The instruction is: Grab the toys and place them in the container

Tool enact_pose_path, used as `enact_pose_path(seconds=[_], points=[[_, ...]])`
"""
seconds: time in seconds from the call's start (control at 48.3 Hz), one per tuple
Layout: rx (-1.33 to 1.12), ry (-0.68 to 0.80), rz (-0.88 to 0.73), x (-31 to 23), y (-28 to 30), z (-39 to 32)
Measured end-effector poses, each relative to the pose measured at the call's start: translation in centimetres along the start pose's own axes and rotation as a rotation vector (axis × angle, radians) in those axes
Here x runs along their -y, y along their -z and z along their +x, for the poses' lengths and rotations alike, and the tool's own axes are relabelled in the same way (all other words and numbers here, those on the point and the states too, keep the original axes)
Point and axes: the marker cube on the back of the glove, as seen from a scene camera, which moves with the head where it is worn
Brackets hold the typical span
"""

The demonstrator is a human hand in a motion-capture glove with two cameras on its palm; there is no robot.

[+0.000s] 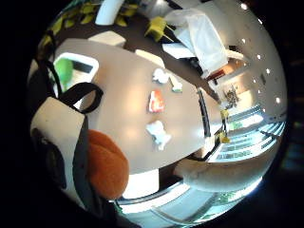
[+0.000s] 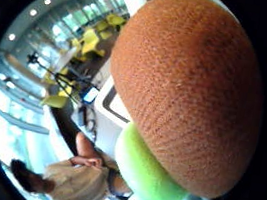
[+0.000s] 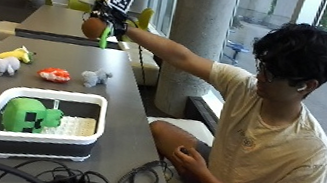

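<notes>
Item, my fingers (image 3: 110, 17): curled round an orange plush toy (image 3: 92, 27), which my right hand (image 3: 107, 18) holds raised well above the tabletop (image 3: 119, 96) at the end of an outstretched arm. The toy sits against the palm: in the thumb-side view it fills most of the frame, its knit surface right up at the camera; in the little-finger-side view it bulges out beside the glove's strap. How many fingers wrap it I cannot tell. A green piece hangs below the orange body; whether it belongs to the toy is unclear. Item, container (image 3: 99, 105): white-rimmed, dark-walled bin, on the near end of the tabletop, well apart from the raised hand; I judge the toy is held high so it can travel over to it. Inside already: a green blocky plush (image 3: 25, 115) and a white studded piece (image 3: 75, 126) beside it. Item, toys left on the tabletop, in a row beyond the container: a white-and-yellow plush (image 3: 8, 61), a red-and-white one (image 3: 55, 74), a grey one (image 3: 94, 78). None touching the container; all three yet to be fetched, by my reckoning.
</notes>
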Motion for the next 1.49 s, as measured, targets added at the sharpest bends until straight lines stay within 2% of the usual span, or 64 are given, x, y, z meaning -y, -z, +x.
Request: enact_pose_path(seconds=[0.145,0.186,0.248,0.269,0.331,0.372,0.538,0.703,0.807,0.89,1.035,1.159,1.241,1.366,1.49], points=[[-0.003,0.056,0.025,3.9,2.8,-5.4],[0.008,0.0,0.023,4.7,2.9,-7.1],[0.049,-0.193,0.012,5.4,2.5,-10.0],[0.047,-0.186,0.007,5.8,2.4,-10.7],[-0.002,0.046,-0.008,7.5,1.7,-11.8],[-0.009,0.119,-0.019,8.3,1.1,-12.8],[0.057,0.144,-0.033,10.7,-1.1,-16.4],[0.102,0.085,-0.049,11.5,-2.5,-16.4],[0.136,-0.036,-0.065,11.4,-3.0,-16.9],[0.113,0.051,-0.073,11.7,-3.3,-16.6],[0.091,0.072,-0.131,11.7,-3.9,-17.3],[0.079,-0.032,-0.208,11.1,-4.8,-18.0],[-0.04,0.047,-0.285,11.0,-5.3,-17.3],[-0.142,0.032,-0.403,10.3,-6.1,-16.7],[-0.157,0.027,-0.398,10.0,-6.2,-16.4]])
